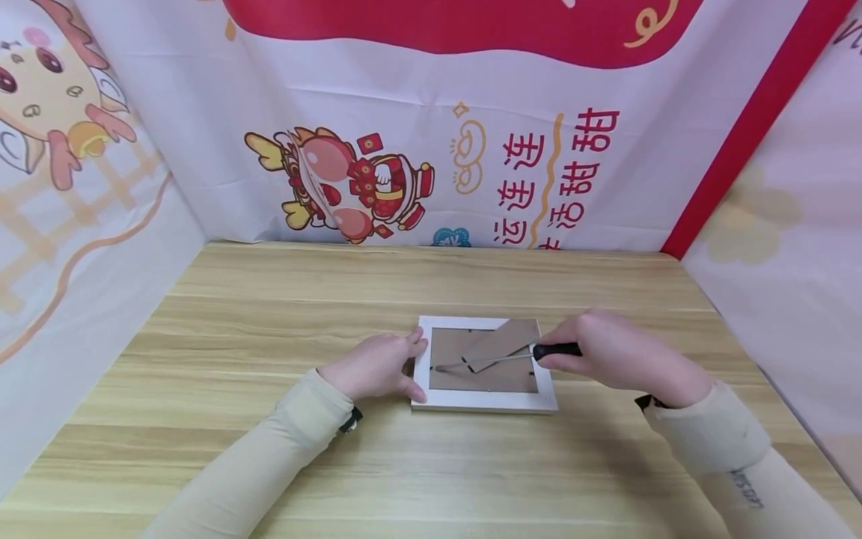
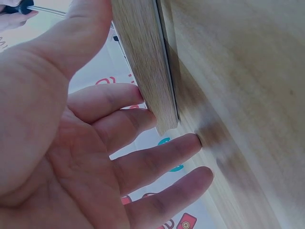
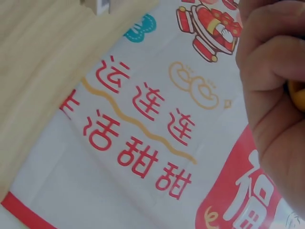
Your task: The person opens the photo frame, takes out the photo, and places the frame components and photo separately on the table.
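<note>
A white picture frame (image 1: 485, 401) lies face down on the wooden table, its brown backing board (image 1: 501, 380) showing. A brown stand flap (image 1: 501, 343) lies slantwise across the board. Small dark tabs sit along the board's edges. My left hand (image 1: 377, 365) rests at the frame's left side; in the left wrist view its fingers (image 2: 143, 164) are fairly straight, some touching the frame's edge (image 2: 147, 67). My right hand (image 1: 609, 350) grips a screwdriver (image 1: 557, 349) by its black handle. The shaft crosses the flap, and the tip lies by the board's left edge.
The light wooden table (image 1: 269, 314) extends around the frame. A white printed cloth (image 1: 404, 82) with red lettering and cartoon figures hangs behind the table's far edge. More printed cloth stands along the left side (image 1: 87, 224) and right side (image 1: 774, 299).
</note>
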`<state>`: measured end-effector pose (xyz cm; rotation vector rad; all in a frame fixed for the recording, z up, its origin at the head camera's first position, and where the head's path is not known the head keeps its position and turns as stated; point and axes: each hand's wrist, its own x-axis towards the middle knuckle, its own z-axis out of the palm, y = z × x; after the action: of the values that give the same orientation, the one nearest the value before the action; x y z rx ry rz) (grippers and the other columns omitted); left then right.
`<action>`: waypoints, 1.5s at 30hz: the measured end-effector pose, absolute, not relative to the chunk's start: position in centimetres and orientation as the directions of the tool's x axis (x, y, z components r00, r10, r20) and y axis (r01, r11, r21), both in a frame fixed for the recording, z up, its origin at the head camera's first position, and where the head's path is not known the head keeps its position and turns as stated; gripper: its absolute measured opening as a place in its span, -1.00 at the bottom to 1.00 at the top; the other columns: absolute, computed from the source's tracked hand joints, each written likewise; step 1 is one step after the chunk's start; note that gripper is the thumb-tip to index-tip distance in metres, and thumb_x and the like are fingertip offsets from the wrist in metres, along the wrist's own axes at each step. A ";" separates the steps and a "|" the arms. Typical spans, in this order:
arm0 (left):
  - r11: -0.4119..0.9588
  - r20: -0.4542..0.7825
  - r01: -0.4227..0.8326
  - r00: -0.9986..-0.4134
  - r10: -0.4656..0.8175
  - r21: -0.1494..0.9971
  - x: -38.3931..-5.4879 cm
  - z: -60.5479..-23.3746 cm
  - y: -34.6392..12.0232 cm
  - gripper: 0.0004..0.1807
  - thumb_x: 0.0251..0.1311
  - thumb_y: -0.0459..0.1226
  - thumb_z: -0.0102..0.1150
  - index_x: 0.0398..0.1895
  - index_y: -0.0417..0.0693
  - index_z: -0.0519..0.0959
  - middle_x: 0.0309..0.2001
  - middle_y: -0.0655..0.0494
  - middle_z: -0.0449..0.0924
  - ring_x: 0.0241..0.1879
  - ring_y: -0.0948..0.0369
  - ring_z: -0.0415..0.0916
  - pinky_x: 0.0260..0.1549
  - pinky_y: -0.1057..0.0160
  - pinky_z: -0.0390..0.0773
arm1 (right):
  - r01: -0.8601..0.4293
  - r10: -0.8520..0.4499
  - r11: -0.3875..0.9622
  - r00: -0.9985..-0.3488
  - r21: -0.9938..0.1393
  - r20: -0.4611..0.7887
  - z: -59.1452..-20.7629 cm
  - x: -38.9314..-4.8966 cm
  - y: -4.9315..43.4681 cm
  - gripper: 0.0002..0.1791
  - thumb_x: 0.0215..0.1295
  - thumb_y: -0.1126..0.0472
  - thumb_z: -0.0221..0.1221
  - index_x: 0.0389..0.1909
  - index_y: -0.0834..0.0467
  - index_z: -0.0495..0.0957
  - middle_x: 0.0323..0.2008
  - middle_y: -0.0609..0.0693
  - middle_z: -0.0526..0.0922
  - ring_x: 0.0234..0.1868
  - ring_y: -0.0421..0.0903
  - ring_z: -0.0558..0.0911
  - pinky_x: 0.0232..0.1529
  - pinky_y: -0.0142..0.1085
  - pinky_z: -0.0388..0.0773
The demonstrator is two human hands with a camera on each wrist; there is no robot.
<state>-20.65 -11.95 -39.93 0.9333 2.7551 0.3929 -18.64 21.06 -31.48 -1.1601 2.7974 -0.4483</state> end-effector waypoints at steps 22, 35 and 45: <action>0.763 -0.093 0.579 -0.775 0.624 0.288 -20.8 -39.9 -11.9 0.02 -0.11 0.10 0.50 0.37 -0.30 0.37 0.39 -0.25 0.28 0.11 -0.04 0.55 0.14 0.07 0.49 | -0.670 -0.698 0.716 -0.671 -0.199 -0.252 -24.0 -20.0 13.3 -0.80 0.23 0.23 0.37 -0.59 0.02 0.72 -0.70 -0.24 0.52 -0.66 -0.28 0.44 -0.52 -0.36 0.48; 0.791 -0.124 0.531 -0.801 0.585 0.305 -21.0 -40.1 -12.0 0.11 -0.13 0.10 0.51 0.43 -0.31 0.28 0.30 -0.21 0.43 0.09 0.02 0.56 0.15 0.08 0.48 | -0.654 -0.573 0.753 -0.709 0.079 -0.410 -20.6 -20.7 7.1 -0.81 0.17 0.07 0.43 -0.38 0.11 0.68 -0.48 -0.11 0.63 -0.44 -0.13 0.61 -0.34 -0.28 0.60; 0.755 -0.101 0.578 -0.770 0.630 0.310 -20.8 -39.9 -12.1 0.05 -0.09 0.11 0.47 0.39 -0.35 0.33 0.30 -0.26 0.41 -0.05 0.03 0.62 0.10 0.08 0.52 | -0.650 -0.511 0.736 -0.717 0.190 -0.474 -19.6 -20.5 4.1 -0.66 0.16 0.05 0.42 -0.12 0.12 0.66 -0.35 -0.08 0.65 -0.29 -0.10 0.63 -0.19 -0.25 0.60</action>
<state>-20.76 -12.10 -39.89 0.9584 2.7529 0.3895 -20.49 4.10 -19.62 -0.8919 2.5448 0.4877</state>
